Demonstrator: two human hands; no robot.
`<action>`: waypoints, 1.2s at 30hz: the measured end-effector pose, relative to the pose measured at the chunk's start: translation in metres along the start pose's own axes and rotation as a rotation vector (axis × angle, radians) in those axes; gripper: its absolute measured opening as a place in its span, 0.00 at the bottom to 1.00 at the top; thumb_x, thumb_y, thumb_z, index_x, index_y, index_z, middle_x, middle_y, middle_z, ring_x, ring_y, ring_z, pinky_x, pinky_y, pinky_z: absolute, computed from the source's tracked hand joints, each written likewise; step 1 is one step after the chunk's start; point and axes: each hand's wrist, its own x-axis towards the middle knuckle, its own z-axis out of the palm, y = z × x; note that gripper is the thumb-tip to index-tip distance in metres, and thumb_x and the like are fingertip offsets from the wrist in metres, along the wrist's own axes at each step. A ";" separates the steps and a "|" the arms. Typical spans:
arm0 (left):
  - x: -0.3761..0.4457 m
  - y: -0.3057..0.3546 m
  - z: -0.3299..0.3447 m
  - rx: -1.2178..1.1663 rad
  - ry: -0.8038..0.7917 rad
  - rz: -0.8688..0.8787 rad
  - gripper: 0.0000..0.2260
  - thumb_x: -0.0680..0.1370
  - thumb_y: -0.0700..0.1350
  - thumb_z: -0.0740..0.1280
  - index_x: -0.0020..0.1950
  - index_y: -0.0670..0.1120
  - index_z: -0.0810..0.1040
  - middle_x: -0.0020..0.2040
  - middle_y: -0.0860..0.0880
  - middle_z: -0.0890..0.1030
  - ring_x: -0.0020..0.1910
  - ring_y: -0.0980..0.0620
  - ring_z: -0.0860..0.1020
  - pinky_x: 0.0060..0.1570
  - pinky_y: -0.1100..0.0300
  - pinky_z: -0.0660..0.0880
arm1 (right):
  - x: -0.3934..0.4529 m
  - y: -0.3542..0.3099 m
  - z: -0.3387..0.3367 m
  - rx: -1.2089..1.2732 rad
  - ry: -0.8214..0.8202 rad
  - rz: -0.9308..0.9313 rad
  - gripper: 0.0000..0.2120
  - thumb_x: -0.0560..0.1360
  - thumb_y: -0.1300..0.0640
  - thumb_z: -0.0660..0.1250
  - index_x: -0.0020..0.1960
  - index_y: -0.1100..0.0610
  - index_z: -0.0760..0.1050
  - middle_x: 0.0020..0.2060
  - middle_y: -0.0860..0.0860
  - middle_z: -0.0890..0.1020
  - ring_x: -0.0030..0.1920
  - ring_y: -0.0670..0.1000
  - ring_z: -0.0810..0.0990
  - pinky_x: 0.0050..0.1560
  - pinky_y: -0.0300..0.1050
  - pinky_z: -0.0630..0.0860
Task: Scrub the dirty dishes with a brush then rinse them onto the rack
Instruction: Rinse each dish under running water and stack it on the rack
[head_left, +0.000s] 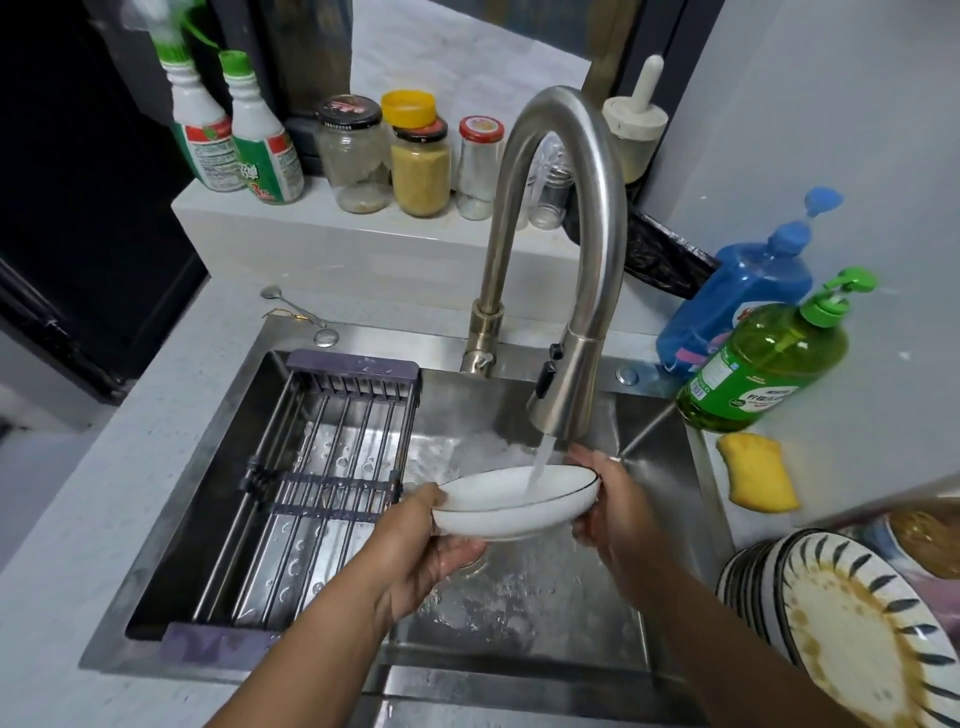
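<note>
White porcelain with a thin dark rim, the dish sits at the centre of the head view, held over the steel sink and tilted so its far edge is higher. The left hand has its grip grasping the dish's 9 o'clock edge, thumb on the rim and fingers curled underneath. The right hand has its grip grasping the 3 o'clock edge, fingers wrapped behind and below the rim. Water runs from the head of the brushed-metal faucet, at 12 o'clock of the dish, straight into the dish's hollow, and drips fall from its underside to the wet sink floor. At 9 o'clock of the dish a wire rack with purple end bars spans the left half of the sink, just beside the left hand. At 4 o'clock, on the bench, a stack of dirty striped plates leans at the frame's edge, smeared with brownish residue. A yellow sponge lies at 3 o'clock beside the sink rim, with a green soap bottle and a blue soap bottle behind it at 2 o'clock. Jars and two spray bottles stand on the ledge at 11 o'clock.
</note>
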 end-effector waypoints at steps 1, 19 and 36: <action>-0.003 0.003 0.001 -0.010 -0.012 -0.005 0.12 0.84 0.43 0.61 0.63 0.37 0.75 0.42 0.38 0.85 0.40 0.42 0.84 0.33 0.51 0.85 | -0.003 0.005 0.002 0.067 -0.012 0.014 0.13 0.80 0.47 0.63 0.49 0.57 0.78 0.31 0.55 0.73 0.28 0.50 0.70 0.29 0.44 0.65; -0.030 0.050 -0.072 -0.037 -0.092 0.179 0.35 0.65 0.64 0.78 0.66 0.46 0.79 0.59 0.44 0.80 0.48 0.47 0.83 0.41 0.55 0.84 | -0.048 0.034 0.095 0.456 -0.026 0.094 0.16 0.84 0.46 0.59 0.63 0.56 0.76 0.57 0.57 0.84 0.49 0.58 0.86 0.45 0.50 0.83; 0.034 0.130 -0.102 -0.458 0.076 0.150 0.43 0.63 0.70 0.77 0.72 0.51 0.73 0.66 0.42 0.77 0.33 0.51 0.82 0.43 0.57 0.81 | 0.066 -0.012 0.207 -0.267 -0.172 -0.153 0.27 0.80 0.55 0.67 0.77 0.47 0.65 0.65 0.53 0.76 0.51 0.50 0.83 0.39 0.38 0.81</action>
